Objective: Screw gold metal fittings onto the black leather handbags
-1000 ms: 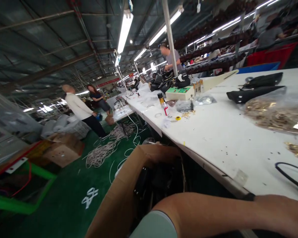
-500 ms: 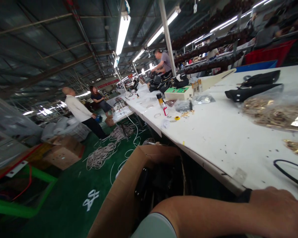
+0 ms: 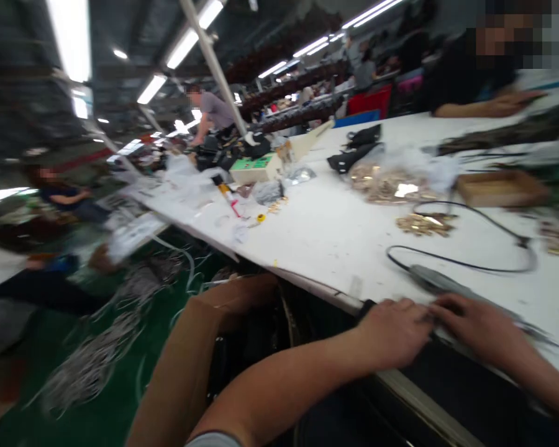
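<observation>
My left hand [image 3: 398, 332] reaches across from the lower left, closed over the edge of a black fabric piece [image 3: 466, 385] at the table's front edge. A small black end of it pokes out beyond my knuckles. Close beside it, almost touching, my right hand [image 3: 475, 329] comes in from the right with bent fingers, closed on the same black piece; its fingertips are partly hidden and blurred. Just behind my right hand lies a grey corded hand tool [image 3: 447, 285] on the white table [image 3: 317, 248].
A cardboard box [image 3: 181, 354] holding black items stands left of the table edge. Loose gold metal parts [image 3: 423, 224], a clear bag of parts [image 3: 391, 183], a shallow brown tray [image 3: 500, 188] and a green-topped machine [image 3: 256, 166] are on the table. A co-worker's arm [image 3: 489, 108] rests across the far side.
My view has swung right, bringing the corded tool, tray and co-worker's arm into sight. Both my hands now show together at the black fabric; before, only my left was visible.
</observation>
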A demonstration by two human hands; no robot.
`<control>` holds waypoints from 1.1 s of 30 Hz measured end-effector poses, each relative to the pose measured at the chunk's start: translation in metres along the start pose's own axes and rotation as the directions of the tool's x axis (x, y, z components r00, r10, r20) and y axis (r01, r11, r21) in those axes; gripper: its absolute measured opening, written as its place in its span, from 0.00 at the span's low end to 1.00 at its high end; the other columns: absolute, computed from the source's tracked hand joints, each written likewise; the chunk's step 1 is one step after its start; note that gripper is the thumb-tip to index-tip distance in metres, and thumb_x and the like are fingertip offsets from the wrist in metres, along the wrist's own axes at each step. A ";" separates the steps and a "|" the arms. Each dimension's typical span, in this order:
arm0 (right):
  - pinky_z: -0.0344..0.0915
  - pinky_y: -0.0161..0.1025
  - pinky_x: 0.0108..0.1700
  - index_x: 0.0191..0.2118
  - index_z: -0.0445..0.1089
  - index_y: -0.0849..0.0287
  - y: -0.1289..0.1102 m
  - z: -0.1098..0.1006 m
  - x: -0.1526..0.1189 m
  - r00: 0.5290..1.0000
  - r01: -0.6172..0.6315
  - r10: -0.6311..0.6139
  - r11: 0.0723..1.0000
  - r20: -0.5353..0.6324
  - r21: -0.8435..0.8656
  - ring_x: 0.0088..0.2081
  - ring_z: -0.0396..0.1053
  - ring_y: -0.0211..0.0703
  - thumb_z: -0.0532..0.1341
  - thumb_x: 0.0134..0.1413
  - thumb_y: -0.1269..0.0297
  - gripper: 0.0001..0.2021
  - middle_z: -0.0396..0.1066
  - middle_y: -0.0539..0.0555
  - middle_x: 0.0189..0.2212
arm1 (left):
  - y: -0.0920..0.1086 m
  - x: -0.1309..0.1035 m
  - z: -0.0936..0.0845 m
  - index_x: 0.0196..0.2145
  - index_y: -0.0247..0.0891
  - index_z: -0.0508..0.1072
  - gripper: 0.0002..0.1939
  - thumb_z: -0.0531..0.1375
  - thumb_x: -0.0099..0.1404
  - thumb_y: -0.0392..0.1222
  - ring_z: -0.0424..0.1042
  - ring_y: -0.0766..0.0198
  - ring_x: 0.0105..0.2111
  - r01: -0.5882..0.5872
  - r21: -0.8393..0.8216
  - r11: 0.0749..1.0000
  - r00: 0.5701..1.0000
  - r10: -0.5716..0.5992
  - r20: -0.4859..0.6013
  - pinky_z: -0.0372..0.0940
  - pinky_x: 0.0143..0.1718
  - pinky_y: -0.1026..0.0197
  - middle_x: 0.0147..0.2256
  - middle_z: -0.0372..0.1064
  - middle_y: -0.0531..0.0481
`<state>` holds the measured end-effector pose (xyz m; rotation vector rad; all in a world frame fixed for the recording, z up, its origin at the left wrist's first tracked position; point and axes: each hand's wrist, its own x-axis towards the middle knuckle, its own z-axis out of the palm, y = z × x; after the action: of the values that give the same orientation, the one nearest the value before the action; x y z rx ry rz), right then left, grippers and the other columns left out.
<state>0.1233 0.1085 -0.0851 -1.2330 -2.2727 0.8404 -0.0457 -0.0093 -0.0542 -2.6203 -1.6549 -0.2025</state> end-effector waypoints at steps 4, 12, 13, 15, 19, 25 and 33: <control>0.68 0.48 0.43 0.34 0.78 0.54 -0.006 0.001 -0.001 0.997 -0.065 0.068 0.994 0.034 -0.088 0.38 0.75 0.54 0.59 0.59 0.59 0.10 0.78 0.58 0.36 | -0.010 0.010 0.004 0.57 0.38 0.68 0.17 0.57 0.72 0.40 0.67 0.52 0.54 0.027 -0.105 0.994 0.999 -0.023 0.045 0.66 0.54 0.51 0.53 0.70 0.43; 0.62 0.39 0.41 0.34 0.77 0.56 -0.017 0.006 0.001 0.983 -0.184 0.185 0.978 -0.002 -0.102 0.40 0.73 0.47 0.63 0.59 0.66 0.05 0.77 0.53 0.36 | -0.026 0.014 0.016 0.53 0.40 0.73 0.17 0.57 0.69 0.33 0.71 0.54 0.52 -0.022 -0.232 0.973 0.999 0.012 -0.046 0.70 0.54 0.48 0.51 0.75 0.46; 0.62 0.38 0.41 0.34 0.77 0.56 -0.018 0.005 0.001 0.982 -0.189 0.190 0.977 -0.003 -0.099 0.40 0.73 0.46 0.63 0.58 0.66 0.05 0.77 0.53 0.36 | -0.027 0.014 0.017 0.53 0.40 0.74 0.17 0.57 0.68 0.32 0.71 0.54 0.52 -0.038 -0.242 0.970 0.997 0.022 -0.068 0.70 0.54 0.48 0.51 0.76 0.46; 0.62 0.37 0.41 0.35 0.78 0.55 -0.020 0.002 0.002 0.982 -0.191 0.190 0.977 -0.012 -0.098 0.40 0.73 0.45 0.63 0.59 0.66 0.05 0.77 0.53 0.37 | -0.029 0.013 0.019 0.53 0.40 0.74 0.18 0.57 0.67 0.31 0.71 0.53 0.53 -0.066 -0.239 0.969 0.994 0.042 -0.104 0.71 0.54 0.48 0.51 0.76 0.46; 0.64 0.37 0.43 0.36 0.79 0.55 -0.022 0.002 -0.001 0.988 -0.156 0.154 0.984 -0.028 -0.092 0.41 0.74 0.45 0.62 0.60 0.67 0.06 0.78 0.53 0.37 | -0.027 0.013 0.018 0.56 0.41 0.73 0.22 0.59 0.65 0.30 0.71 0.50 0.55 -0.064 -0.166 0.984 0.995 0.050 -0.086 0.71 0.55 0.45 0.54 0.74 0.46; 0.66 0.36 0.43 0.41 0.80 0.55 -0.013 -0.019 -0.009 0.990 -0.020 0.026 0.999 -0.137 0.049 0.40 0.75 0.44 0.63 0.60 0.65 0.07 0.79 0.52 0.37 | -0.028 0.010 0.025 0.57 0.45 0.73 0.23 0.61 0.65 0.33 0.71 0.49 0.56 -0.069 -0.106 0.992 0.993 0.058 -0.102 0.71 0.55 0.46 0.57 0.72 0.47; 0.64 0.37 0.41 0.40 0.80 0.56 0.077 -0.132 0.040 0.879 -0.410 0.319 0.885 -0.355 -0.220 0.40 0.75 0.47 0.61 0.60 0.63 0.10 0.80 0.55 0.39 | -0.033 0.009 0.026 0.57 0.47 0.73 0.24 0.62 0.63 0.34 0.72 0.51 0.55 -0.092 -0.121 0.988 0.991 0.078 -0.113 0.71 0.54 0.48 0.58 0.72 0.49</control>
<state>0.2296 0.2155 -0.0383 -1.8334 -1.9783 0.3926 -0.0693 0.0154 -0.0799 -2.7084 -1.5413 -0.4517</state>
